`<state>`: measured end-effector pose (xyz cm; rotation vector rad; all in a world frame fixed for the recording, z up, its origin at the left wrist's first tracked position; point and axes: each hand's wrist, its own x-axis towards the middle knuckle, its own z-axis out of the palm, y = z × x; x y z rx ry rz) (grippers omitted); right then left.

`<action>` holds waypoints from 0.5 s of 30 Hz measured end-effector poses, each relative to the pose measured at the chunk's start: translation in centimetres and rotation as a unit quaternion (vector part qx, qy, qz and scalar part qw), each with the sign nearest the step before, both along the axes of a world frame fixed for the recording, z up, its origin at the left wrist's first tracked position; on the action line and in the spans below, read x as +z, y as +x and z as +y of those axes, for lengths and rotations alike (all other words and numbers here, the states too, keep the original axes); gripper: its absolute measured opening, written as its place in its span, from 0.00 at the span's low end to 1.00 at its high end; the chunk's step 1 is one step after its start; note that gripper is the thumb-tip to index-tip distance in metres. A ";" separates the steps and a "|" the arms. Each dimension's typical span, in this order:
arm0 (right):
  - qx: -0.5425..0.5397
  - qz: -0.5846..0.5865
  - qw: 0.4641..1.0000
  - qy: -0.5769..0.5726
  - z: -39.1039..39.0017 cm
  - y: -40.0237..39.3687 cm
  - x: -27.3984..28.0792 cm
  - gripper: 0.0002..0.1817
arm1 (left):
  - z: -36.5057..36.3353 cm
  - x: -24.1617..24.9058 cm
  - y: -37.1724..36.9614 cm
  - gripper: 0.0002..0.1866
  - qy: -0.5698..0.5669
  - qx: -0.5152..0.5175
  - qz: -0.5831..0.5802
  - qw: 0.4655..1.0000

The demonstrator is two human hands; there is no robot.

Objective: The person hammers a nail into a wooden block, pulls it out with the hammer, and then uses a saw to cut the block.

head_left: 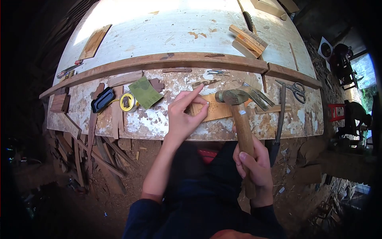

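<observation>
My right hand is wrapped round the wooden handle of a hammer. The hammer's metal head hangs over the right part of a small light-brown wooden piece marked with many dark dots, at the bench's near edge. At the left of that piece, my left hand has thumb and a fingertip pinched together, with another finger stretched out. Whatever is in the pinch is too small to name. Behind the hammer head lies a metal hand tool with long handles, partly hidden.
Across the worn bench runs a long wooden strip. Green sandpaper, a yellow tape measure and a black case lie left. Scissors lie right. A saw blade protrudes at the back beside wooden blocks.
</observation>
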<state>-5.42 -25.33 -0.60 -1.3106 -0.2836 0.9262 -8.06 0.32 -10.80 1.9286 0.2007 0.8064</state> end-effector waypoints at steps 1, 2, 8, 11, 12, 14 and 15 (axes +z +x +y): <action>-0.004 -0.006 1.000 0.014 0.2 -0.4 0.6 0.33 | 0.0 -0.1 0.0 0.34 -0.002 -0.001 -0.001 1.000; -0.007 -0.012 1.000 0.027 0.4 -0.8 0.8 0.33 | 0.0 -0.2 0.0 0.34 -0.004 -0.001 -0.002 1.000; 0.002 0.023 0.999 -0.037 1.1 -0.8 0.5 0.38 | 0.2 -0.2 -0.1 0.35 -0.001 -0.004 0.001 1.000; 0.021 0.043 0.997 -0.068 0.9 -0.3 0.8 0.39 | 0.2 -0.1 0.0 0.35 -0.002 -0.006 0.001 1.000; 0.016 0.020 0.999 -0.046 0.7 -0.5 1.2 0.38 | 0.2 -0.1 0.0 0.36 -0.001 -0.006 -0.001 1.000; 0.006 -0.020 1.000 -0.004 0.0 -1.6 2.3 0.37 | 0.3 -0.2 0.1 0.36 0.006 -0.005 -0.002 1.000; 0.014 -0.034 0.999 0.021 -0.1 -1.7 2.1 0.36 | 0.3 -0.3 0.1 0.36 0.011 -0.004 -0.002 1.000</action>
